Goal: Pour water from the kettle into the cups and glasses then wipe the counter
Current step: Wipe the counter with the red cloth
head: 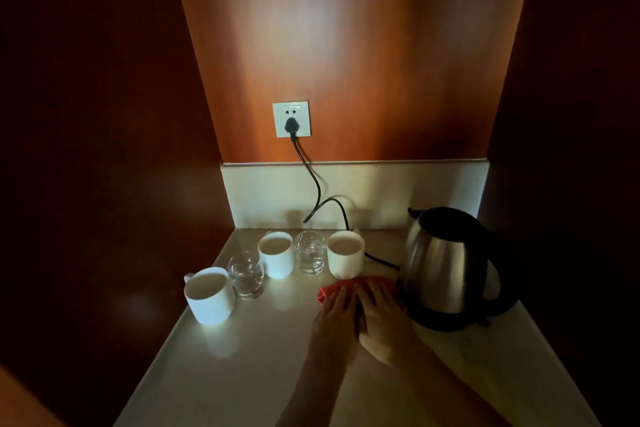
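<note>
A steel kettle (440, 267) with a black handle stands on its base at the right of the pale counter (242, 357). Three white cups (209, 295) (276, 255) (345, 258) and two clear glasses (246, 276) (310, 252) form a curved row at the left and back; all appear to hold water. A red cloth (346, 286) lies flat on the counter in front of the right cup, beside the kettle. My left hand (334, 314) and my right hand (381, 312) press flat on the cloth side by side, fingers stretched out.
A black cord (313, 184) runs from a white wall socket (291, 119) down behind the cups to the kettle base. Dark wooden walls close in on the left and right. A pale backsplash (398, 194) lines the rear.
</note>
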### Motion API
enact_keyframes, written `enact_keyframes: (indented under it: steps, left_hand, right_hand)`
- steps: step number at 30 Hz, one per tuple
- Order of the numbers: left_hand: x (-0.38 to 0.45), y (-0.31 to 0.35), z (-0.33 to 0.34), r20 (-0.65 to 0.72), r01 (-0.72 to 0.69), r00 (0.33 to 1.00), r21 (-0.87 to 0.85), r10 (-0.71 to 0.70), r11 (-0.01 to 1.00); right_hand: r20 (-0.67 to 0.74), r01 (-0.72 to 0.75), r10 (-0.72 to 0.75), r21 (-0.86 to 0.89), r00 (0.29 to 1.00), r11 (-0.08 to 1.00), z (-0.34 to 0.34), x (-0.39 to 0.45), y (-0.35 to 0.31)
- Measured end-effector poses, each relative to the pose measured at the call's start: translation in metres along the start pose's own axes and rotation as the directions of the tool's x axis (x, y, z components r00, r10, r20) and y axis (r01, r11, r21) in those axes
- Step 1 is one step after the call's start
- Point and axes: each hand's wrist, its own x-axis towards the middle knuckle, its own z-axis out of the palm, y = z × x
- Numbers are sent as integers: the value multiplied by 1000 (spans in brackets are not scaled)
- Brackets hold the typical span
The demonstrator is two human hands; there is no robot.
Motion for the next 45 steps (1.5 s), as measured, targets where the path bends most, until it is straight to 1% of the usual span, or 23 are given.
enact_keyframes:
  steps: [3,6,8,10,13,14,16,18,20,21,24,25,26,29,32,34,36,38,39,43,44,45]
  left_hand:
    - [9,-6,0,-24,29,999,-32,-29,999]
    - [12,-8,-1,-6,44,999,-44,-44,998]
    - [11,-8,-1,-3,40,999,-28,-41,999]
    - [9,-9,-2,4,40,999,-37,-40,999]
    - [5,-7,-8,9,42,999,-39,-42,998]
    - [2,-5,-9,14,42,999,-31,-41,999]
    - [-8,-1,-13,23,53,998,-5,-53,999]
    - [-20,3,-15,7,78,997,-10,-78,997]
    - [-34,7,-19,-8,107,994,-40,-107,993]
    - [-40,9,-19,6,107,994,-46,-107,993]
    - [-63,11,-20,124,141,984,-90,-129,986]
    - [-73,12,-23,130,147,982,-76,-137,986]
    - [-83,12,-27,113,139,985,-65,-131,988]
    - [-119,14,-40,96,140,986,-23,-137,990]
    - [-152,11,-55,71,221,974,-88,-215,971]
    - [-172,7,-69,-6,265,964,-82,-266,961]
    - [-188,3,-84,-72,289,953,-79,-294,954]
    - [-196,0,-88,-59,307,948,-87,-313,948]
    - [-196,0,-88,-36,326,943,-98,-330,940]
    - [-189,-7,-82,44,385,923,-89,-382,919]
    - [-186,-12,-80,48,389,921,-100,-386,916]
    - [-181,-19,-74,21,392,920,-97,-392,915]
  right_hand:
    - [-17,20,-20,38,1000,999,3,14,6]
    - [-42,33,-31,52,999,998,6,24,7]
    - [5,17,-17,33,1000,999,8,25,6]
    - [65,-29,27,26,998,999,10,25,6]
    - [185,-67,70,-22,980,998,5,19,0]
    - [209,-81,83,-17,974,997,3,16,-2]
    - [211,-83,87,-29,974,996,0,6,-5]
    - [186,-65,70,-37,980,997,-2,-6,-9]
    - [190,-41,48,-40,981,998,-4,-20,-14]
    - [205,-31,39,-45,978,999,-6,-28,-17]
    - [238,2,6,-36,971,999,-11,-51,-29]
    - [244,30,-20,-35,970,999,-12,-59,-35]
    - [254,54,-45,-32,966,998,-14,-66,-41]
    - [256,65,-66,13,964,998,-17,-87,-62]
    - [343,156,-141,-16,929,988,-13,-103,-86]
    - [325,160,-165,41,931,986,-18,-107,-101]
    - [240,200,-213,79,947,977,-26,-110,-112]
    - [151,238,-245,62,958,969,-31,-113,-116]
    - [136,246,-250,44,959,968,-30,-114,-117]
    - [231,203,-193,-21,954,979,-15,-110,-123]
    - [231,196,-183,-35,956,980,-11,-104,-125]
    - [224,192,-177,-45,958,980,-7,-96,-127]
